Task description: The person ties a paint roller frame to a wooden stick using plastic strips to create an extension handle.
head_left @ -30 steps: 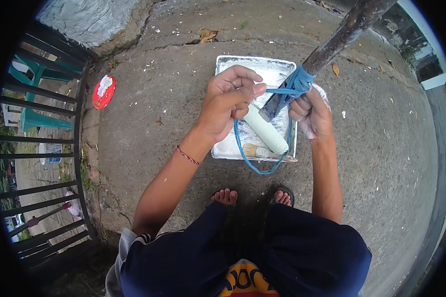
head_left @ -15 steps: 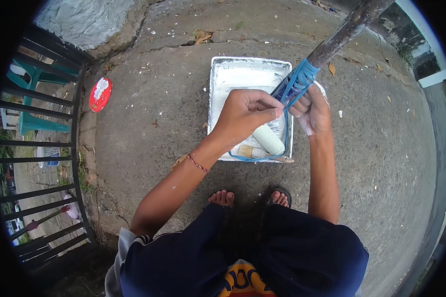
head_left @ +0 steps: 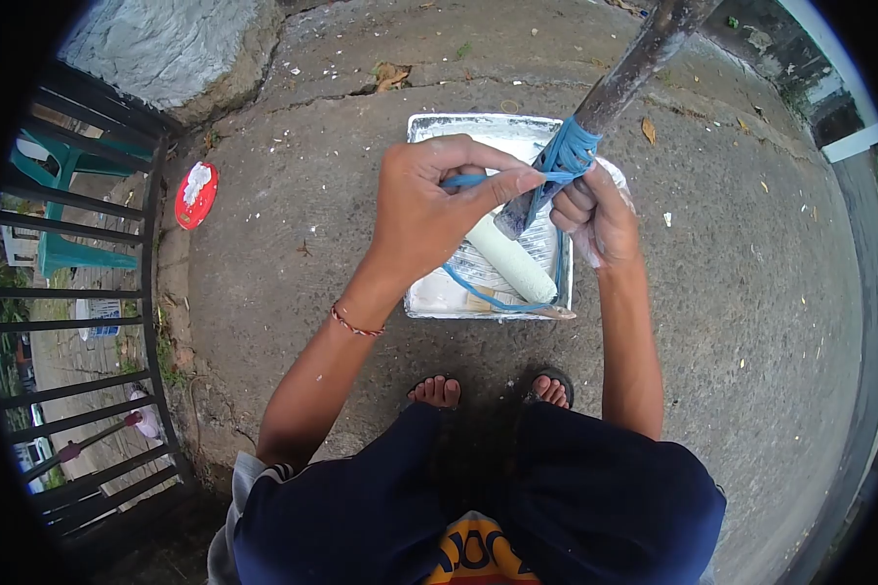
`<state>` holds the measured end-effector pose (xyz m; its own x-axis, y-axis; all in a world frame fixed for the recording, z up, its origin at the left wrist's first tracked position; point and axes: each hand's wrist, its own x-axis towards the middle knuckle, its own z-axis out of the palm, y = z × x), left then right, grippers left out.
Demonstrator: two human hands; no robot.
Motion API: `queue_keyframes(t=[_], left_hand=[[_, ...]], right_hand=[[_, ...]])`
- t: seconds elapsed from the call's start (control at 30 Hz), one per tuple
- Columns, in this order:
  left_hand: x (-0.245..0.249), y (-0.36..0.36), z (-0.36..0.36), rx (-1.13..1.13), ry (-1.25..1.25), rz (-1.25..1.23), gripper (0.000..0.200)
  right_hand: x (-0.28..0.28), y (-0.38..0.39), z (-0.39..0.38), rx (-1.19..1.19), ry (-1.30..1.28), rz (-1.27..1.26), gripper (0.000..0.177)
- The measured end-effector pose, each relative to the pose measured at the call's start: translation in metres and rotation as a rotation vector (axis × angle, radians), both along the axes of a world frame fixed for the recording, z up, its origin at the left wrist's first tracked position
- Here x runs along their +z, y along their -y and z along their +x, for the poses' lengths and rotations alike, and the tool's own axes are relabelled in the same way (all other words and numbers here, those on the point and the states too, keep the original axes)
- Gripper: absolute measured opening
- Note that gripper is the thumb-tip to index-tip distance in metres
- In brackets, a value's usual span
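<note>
Pinching blue cord (head_left: 568, 151), the left hand (head_left: 421, 210) hangs above a tray (head_left: 434, 297). Beside it, the right hand (head_left: 603, 216) clasps the pole (head_left: 634, 73).

Left hand (head_left: 424, 210) pinching blue cord (head_left: 568, 152); right hand (head_left: 605, 219) holding cord-wrapped pole (head_left: 634, 76).

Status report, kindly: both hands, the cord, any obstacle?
Left hand pinching blue cord; right hand against pole. Cord wound around pole. Possible snag: loop hanging over paint tray.
</note>
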<state>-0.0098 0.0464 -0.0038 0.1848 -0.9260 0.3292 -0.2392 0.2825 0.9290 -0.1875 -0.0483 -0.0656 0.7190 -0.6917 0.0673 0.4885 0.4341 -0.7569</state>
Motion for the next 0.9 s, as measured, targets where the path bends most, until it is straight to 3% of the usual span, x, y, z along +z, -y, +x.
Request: queue_keyframes(t=[0.07, 0.3, 0.7, 0.77, 0.9], left_hand=[[0.015, -0.001, 0.007, 0.046, 0.292, -0.019, 0.012], [0.051, -0.008, 0.012, -0.081, 0.500, -0.136, 0.015], [0.046, -0.013, 0.010, -0.042, 0.219, 0.034, 0.009], [0.031, 0.001, 0.022, -0.108, -0.007, 0.131, 0.009], [0.014, 0.024, 0.035, -0.212, -0.099, 0.096, 0.009]], right_hand=[[0.002, -0.001, 0.001, 0.013, -0.013, -0.019, 0.027], [-0.002, -0.001, 0.001, 0.078, -0.010, -0.054, 0.027], [-0.001, -0.002, 0.001, 0.042, -0.014, -0.058, 0.027], [-0.001, -0.001, 0.000, 0.050, -0.009, -0.050, 0.026], [0.004, 0.009, -0.001, 0.151, 0.020, -0.153, 0.026]])
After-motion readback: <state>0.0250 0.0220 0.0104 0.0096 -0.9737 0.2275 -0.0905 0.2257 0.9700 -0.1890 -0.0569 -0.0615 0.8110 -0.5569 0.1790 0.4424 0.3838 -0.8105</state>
